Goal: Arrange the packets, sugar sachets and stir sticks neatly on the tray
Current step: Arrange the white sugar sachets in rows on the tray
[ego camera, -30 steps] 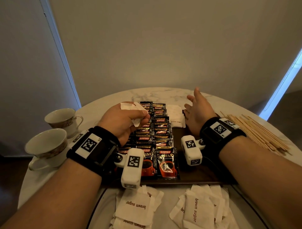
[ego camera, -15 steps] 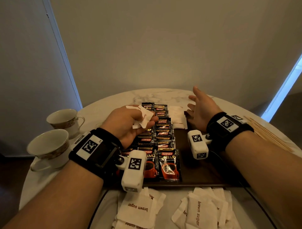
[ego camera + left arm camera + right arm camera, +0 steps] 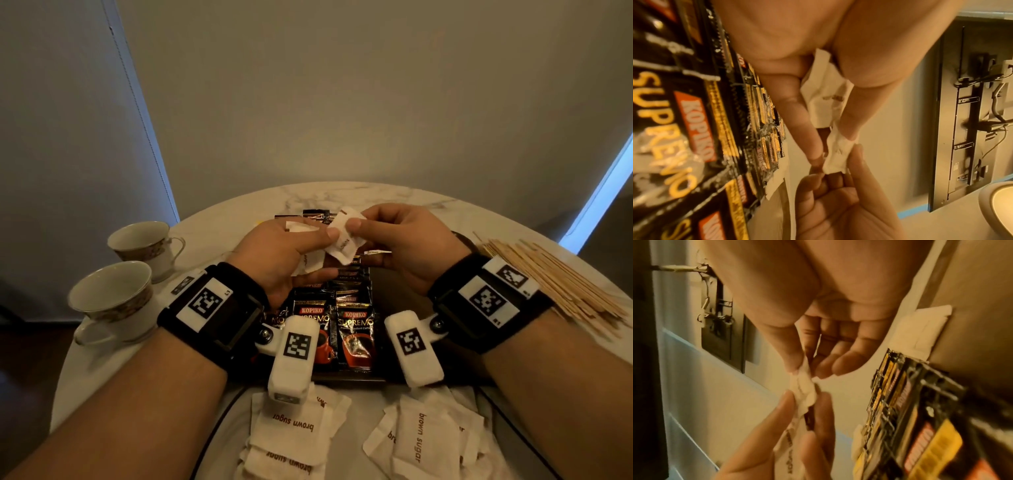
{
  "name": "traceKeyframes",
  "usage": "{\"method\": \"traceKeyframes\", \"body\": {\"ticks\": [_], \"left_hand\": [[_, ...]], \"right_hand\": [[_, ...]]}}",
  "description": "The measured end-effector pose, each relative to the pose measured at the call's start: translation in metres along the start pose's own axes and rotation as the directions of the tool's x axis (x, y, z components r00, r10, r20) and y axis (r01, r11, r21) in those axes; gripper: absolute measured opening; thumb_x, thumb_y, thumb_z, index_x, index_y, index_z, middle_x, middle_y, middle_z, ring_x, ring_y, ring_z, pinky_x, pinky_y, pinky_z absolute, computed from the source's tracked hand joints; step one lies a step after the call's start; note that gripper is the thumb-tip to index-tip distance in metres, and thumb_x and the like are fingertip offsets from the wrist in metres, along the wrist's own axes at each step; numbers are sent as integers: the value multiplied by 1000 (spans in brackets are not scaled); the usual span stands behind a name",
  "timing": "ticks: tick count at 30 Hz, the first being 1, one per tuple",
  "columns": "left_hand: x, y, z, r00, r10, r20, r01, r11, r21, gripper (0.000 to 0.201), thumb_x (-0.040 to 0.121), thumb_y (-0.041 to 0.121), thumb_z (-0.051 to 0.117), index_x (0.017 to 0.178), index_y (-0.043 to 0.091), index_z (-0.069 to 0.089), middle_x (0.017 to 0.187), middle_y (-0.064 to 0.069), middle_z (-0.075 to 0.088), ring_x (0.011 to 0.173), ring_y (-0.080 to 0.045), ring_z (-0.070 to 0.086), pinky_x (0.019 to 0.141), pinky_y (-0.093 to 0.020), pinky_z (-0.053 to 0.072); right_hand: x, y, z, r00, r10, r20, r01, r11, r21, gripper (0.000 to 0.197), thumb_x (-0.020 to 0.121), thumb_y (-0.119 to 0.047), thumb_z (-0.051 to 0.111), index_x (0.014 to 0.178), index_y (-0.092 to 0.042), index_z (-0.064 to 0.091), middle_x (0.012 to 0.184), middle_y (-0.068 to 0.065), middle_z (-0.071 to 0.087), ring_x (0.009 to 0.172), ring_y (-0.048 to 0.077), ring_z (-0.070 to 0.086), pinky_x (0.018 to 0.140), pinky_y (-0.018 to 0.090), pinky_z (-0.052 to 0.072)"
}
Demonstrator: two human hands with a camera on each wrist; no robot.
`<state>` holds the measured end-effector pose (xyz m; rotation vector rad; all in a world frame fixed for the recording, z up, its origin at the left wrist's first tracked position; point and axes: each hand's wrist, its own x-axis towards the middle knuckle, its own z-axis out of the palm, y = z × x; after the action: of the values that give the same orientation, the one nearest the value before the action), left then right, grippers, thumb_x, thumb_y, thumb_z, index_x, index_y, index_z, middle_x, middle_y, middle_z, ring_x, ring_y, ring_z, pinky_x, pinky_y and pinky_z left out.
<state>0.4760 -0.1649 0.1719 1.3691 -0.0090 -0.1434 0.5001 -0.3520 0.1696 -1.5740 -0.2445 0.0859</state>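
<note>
Both hands meet above the dark tray (image 3: pixel 385 287). My left hand (image 3: pixel 325 241) grips a small bunch of white brown-sugar sachets (image 3: pixel 308 262). My right hand (image 3: pixel 356 229) pinches the top sachet (image 3: pixel 344 240) of that bunch between thumb and fingers. The left wrist view shows the bunch (image 3: pixel 825 100) in the left fingers and the pinched sachet (image 3: pixel 838 151) between the two hands. In the right wrist view the same sachet (image 3: pixel 803 386) sits at the right fingertips (image 3: pixel 795 363). Two rows of black Kopiko coffee packets (image 3: pixel 342 320) lie on the tray.
Two loose piles of sugar sachets (image 3: pixel 294 428) (image 3: pixel 424 442) lie on the marble table in front of the tray. Wooden stir sticks (image 3: pixel 555 274) are heaped at the right. Two teacups (image 3: pixel 144 243) (image 3: pixel 113 301) stand at the left. A few sachets (image 3: pixel 920 327) lie on the tray's far end.
My right hand has come back from the tray's far end to the left hand and taken hold of the top sachet. The left hand has risen slightly toward the middle.
</note>
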Motion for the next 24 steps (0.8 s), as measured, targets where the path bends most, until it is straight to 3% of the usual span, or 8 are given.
{"method": "traceKeyframes", "body": {"ticks": [5,9,12,14,16,19,21,24], "left_hand": [[2,1,-2,1000,-10,13,9,997,83,16,84,2,78,94,11,69,84,-11,76,66,-18,72,49,-24,56],[4,0,-1,1000,21,8,-22,997,77,22,79,-2,80,90,13,68,80,-9,74,64,-16,70,48,-24,53],[6,-1,-4,998,52,-27,-50,996,79,21,81,0,80,91,14,68,80,-7,74,63,-14,68,47,-23,51],[7,-1,-4,998,46,-35,-43,996,83,20,80,3,81,91,14,68,78,-5,73,59,-13,64,44,-22,45],[6,1,-3,999,34,-16,-33,998,60,27,73,16,84,94,13,69,79,-4,72,56,-12,60,42,-21,41],[6,1,-3,999,43,-26,-41,996,75,28,72,25,84,94,11,71,80,-6,73,55,-13,60,41,-21,40],[7,1,-5,998,46,-52,-41,995,93,13,81,16,81,88,12,71,78,-5,73,56,-12,59,42,-20,40],[9,-1,-6,997,29,-65,-23,995,96,10,85,9,79,87,11,69,78,-5,73,56,-10,56,43,-20,40]], "right_hand": [[0,5,4,998,56,-27,-50,979,196,16,98,-24,64,93,-11,72,92,9,76,77,20,70,66,32,56],[-1,7,5,993,100,66,-114,958,262,31,83,-33,72,104,-11,71,94,8,76,76,17,71,65,29,59],[-1,8,4,988,87,129,-121,950,287,29,80,-22,72,105,-6,70,93,8,76,74,15,71,64,27,60],[1,9,2,990,85,115,-115,953,280,22,85,-19,70,102,-5,69,93,9,76,74,16,71,63,27,61],[0,10,1,988,87,130,-116,966,230,14,89,-16,68,97,-5,70,86,7,75,73,17,69,64,28,61],[-2,11,2,980,82,182,-105,987,119,17,81,-20,74,92,-7,74,88,10,74,81,23,66,66,29,62],[-3,11,3,988,62,144,-76,993,95,24,75,-25,76,91,-7,76,95,14,73,82,26,63,65,30,62],[-1,10,2,999,27,19,-30,992,124,20,84,-25,74,89,-5,73,87,12,74,71,18,64,65,31,60]]}}
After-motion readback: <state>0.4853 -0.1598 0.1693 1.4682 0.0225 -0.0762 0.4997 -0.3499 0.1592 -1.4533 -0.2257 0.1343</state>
